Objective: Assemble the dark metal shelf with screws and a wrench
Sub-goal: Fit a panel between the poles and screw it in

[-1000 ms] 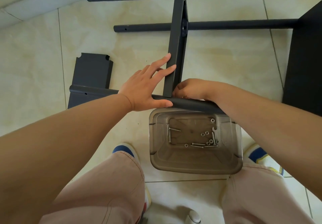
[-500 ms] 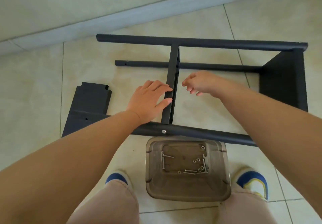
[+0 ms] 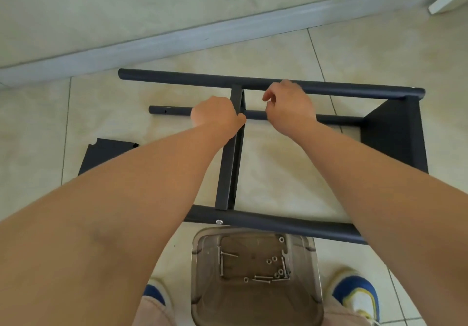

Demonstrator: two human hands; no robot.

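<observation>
The dark metal shelf frame lies on the tiled floor. It has a far tube (image 3: 342,90), a middle tube (image 3: 174,110), a near tube (image 3: 278,223) and a side panel (image 3: 395,135) at the right. A crossbar (image 3: 229,168) joins the far and near tubes. My left hand (image 3: 215,115) grips the crossbar near its far end. My right hand (image 3: 291,107) hovers just right of that joint, in front of the far tube, fingers curled with nothing visible in them. A screw head (image 3: 219,222) shows in the near tube below the crossbar.
A clear plastic container (image 3: 316,262) between my feet holds several loose screws (image 3: 260,278) and nuts. A loose dark panel (image 3: 106,153) lies on the floor at the left, partly behind my left forearm. A wall skirting (image 3: 177,44) runs behind the frame.
Both hands moved away from the near tube toward the far end of the crossbar. My left hand went from flat against the crossbar to gripping it. The view tilted up.
</observation>
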